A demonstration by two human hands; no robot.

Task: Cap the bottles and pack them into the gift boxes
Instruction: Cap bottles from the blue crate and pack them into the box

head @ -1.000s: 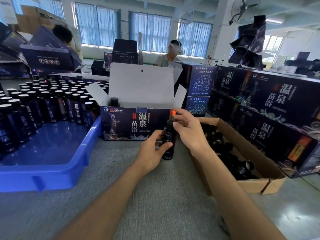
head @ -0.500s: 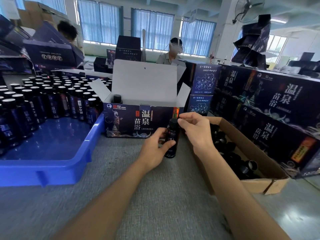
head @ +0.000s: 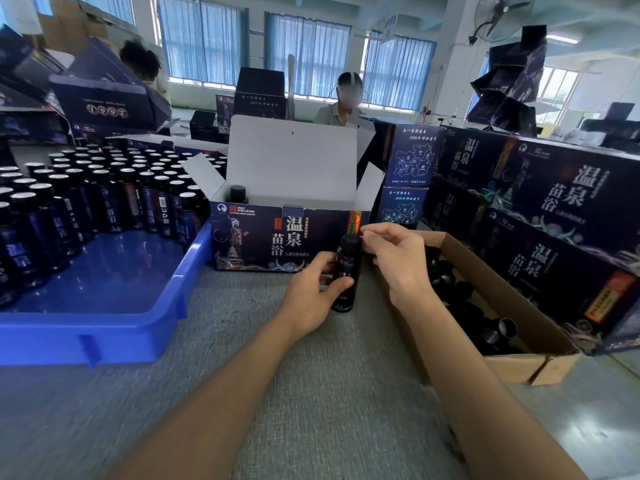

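Bottle [head: 348,264], dark and upright, stands on the grey bench [head: 311,410]. The left hand [head: 308,299] is wrapped round its body and the right hand [head: 394,258] pinches its black cap [head: 350,242]. Just beyond both hands sits an open gift box [head: 263,244] holding one capped bottle [head: 237,195]. A blue tray [head: 104,337] of bottles lies left of the left hand, and a cardboard box [head: 512,368] of loose caps [head: 498,332] lies right of the right hand.

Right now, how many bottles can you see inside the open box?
1. A capped bottle stands at the left end of the open gift box; its front wall may hide others.
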